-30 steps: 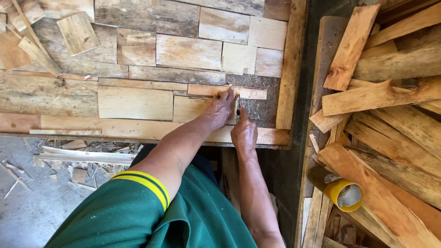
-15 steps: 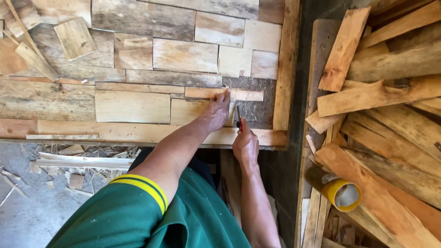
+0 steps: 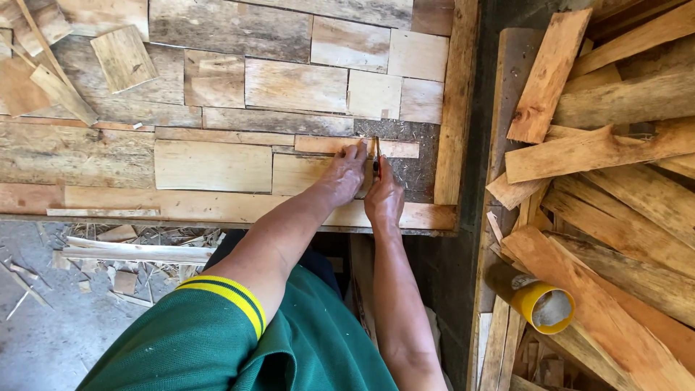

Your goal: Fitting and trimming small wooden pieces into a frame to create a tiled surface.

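Right hand (image 3: 384,199) — nearest; closed round a slim red-handled tool (image 3: 376,158) (a pencil or blade, too small to tell), tip at the strip's edge.
Left hand (image 3: 346,171) — flat, fingers spread, pressing down a narrow pale wood strip (image 3: 356,146).
Strip — lies on the patchwork panel (image 3: 217,108) near its right frame rail (image 3: 457,108); long axis left to right, tool crossing it, pointing away from the person.
Step, by judgement: marking or scoring; next calls for a steady hold-down.
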